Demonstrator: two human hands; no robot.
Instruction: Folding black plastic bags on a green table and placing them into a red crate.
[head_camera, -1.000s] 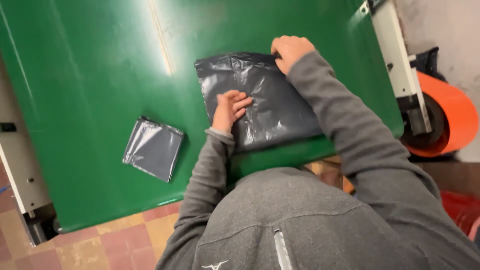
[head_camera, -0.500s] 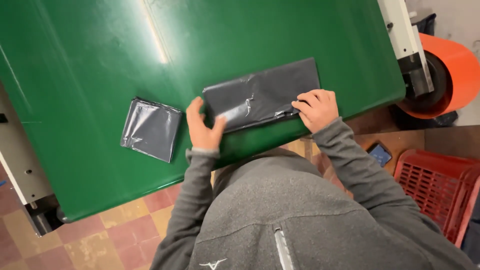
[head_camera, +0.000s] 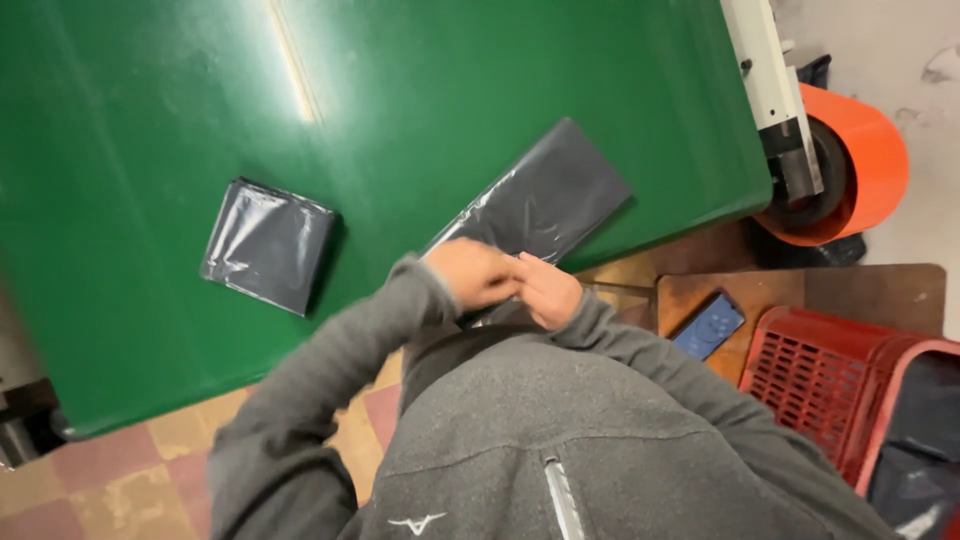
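We press both hands, left (head_camera: 470, 272) and right (head_camera: 545, 290), closed on the near end of the long folded grey bag (head_camera: 545, 195) at the green bench (head_camera: 450, 90) edge; a smaller folded bag (head_camera: 268, 243) lies well left of it

Desk (head_camera: 480, 110): you have a smooth green top with a soft sheen that catches the light.
Long bag (head_camera: 545, 195): thin dark grey plastic film, glossy, lightly creased.
Folded bag (head_camera: 268, 243): the same shiny grey plastic, wrinkled.
Your sleeves (head_camera: 330, 350): matt grey knitted cloth.
Crate (head_camera: 830, 385): red moulded plastic, dull.
Roll (head_camera: 860, 165): smooth orange surface.
Floor (head_camera: 120, 480): worn, scuffed tiles.
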